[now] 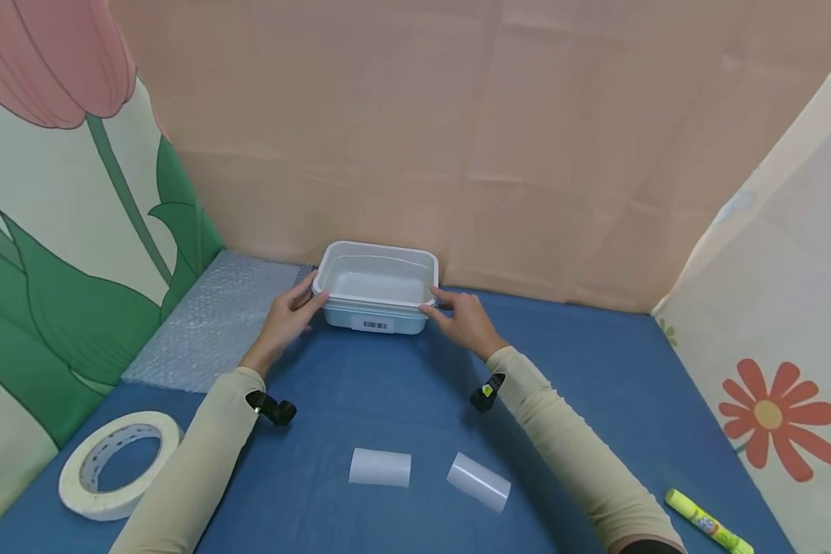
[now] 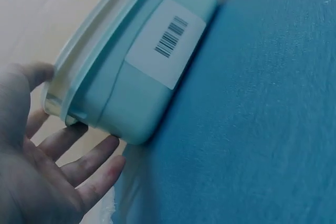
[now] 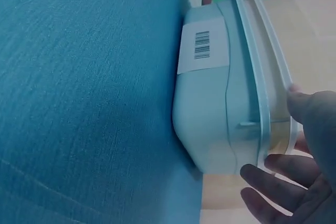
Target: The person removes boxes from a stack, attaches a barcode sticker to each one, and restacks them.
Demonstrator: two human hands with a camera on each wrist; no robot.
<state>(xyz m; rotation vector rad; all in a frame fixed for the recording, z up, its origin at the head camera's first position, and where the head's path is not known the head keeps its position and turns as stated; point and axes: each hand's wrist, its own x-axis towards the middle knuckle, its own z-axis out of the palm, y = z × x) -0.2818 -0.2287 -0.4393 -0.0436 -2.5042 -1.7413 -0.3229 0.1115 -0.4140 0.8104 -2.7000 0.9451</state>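
Note:
A white plastic container [image 1: 381, 267] sits nested in a light blue plastic tub [image 1: 339, 314] at the back of the table. The tub's front bears a white barcode label [image 2: 170, 40]. At the left end, my left hand [image 1: 285, 322] grips the white container's rim, thumb on top and fingers spread below, near the tub's side. My right hand [image 1: 468, 319] pinches the same rim at the right end, thumb against it and fingers [image 3: 283, 187] underneath. How far the white container reaches down inside the tub is hidden.
Bubble wrap [image 1: 201, 323] lies back left, in front of the tan backdrop [image 1: 492, 154]. A masking tape roll [image 1: 76, 481] is beside the left sleeve. Two curved white pieces [image 1: 379, 467] lie on the blue cloth [image 1: 402, 400] in front. A yellow glue stick [image 1: 708, 523] lies front right.

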